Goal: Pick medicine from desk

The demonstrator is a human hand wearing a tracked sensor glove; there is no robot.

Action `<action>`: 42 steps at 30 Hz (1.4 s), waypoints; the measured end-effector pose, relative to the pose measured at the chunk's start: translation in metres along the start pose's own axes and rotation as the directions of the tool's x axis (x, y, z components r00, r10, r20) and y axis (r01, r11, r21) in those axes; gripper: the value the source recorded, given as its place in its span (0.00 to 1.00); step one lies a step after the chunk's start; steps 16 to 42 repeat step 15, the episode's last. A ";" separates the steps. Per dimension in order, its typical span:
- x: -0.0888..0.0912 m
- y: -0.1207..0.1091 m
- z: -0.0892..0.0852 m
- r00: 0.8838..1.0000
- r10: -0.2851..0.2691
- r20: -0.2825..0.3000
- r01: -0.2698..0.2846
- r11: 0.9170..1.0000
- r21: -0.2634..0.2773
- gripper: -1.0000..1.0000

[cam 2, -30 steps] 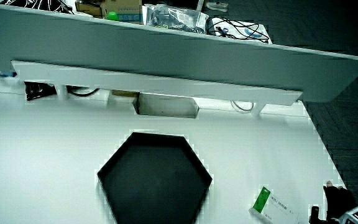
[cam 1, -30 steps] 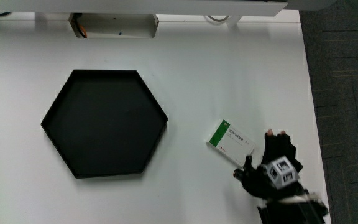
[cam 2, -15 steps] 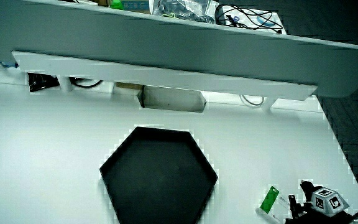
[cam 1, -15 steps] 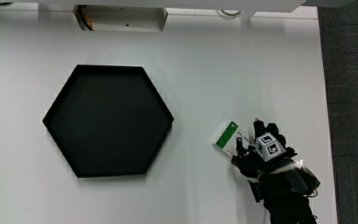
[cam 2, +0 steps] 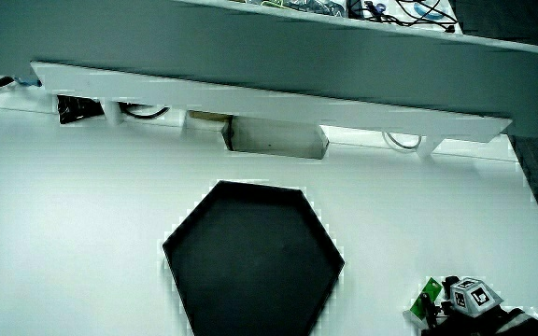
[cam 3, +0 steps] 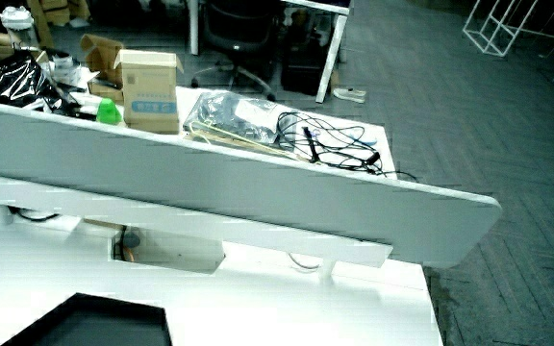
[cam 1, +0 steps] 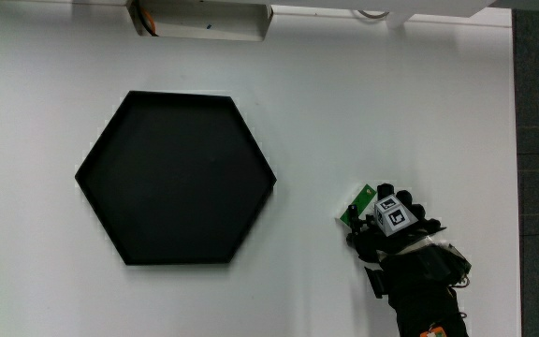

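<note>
The medicine box (cam 1: 360,202), white with a green end, is near the table's edge, beside the black hexagonal tray (cam 1: 176,176). The gloved hand (cam 1: 382,227) is curled over the box, and its fingers grip it. Only the box's green end sticks out from under the fingers, tilted up. The patterned cube (cam 1: 392,216) sits on the back of the hand. In a side view the hand (cam 2: 460,306) and the green end of the box (cam 2: 428,293) show close to the person. The forearm (cam 1: 423,290) runs from the hand toward the person.
The tray (cam 2: 250,261) lies empty in the middle of the white table (cam 1: 344,103). A low partition (cam 3: 210,202) runs along the table, with a cardboard box (cam 3: 148,88), a bag and cables on the desk past it. An open slot (cam 2: 274,140) sits under the partition.
The hand moved from beside the flat box onto it and closed its fingers. The box tipped up, so only its green end shows now.
</note>
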 end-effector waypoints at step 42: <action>-0.059 -0.041 0.087 0.983 0.081 0.162 -0.133 0.931 0.341 1.00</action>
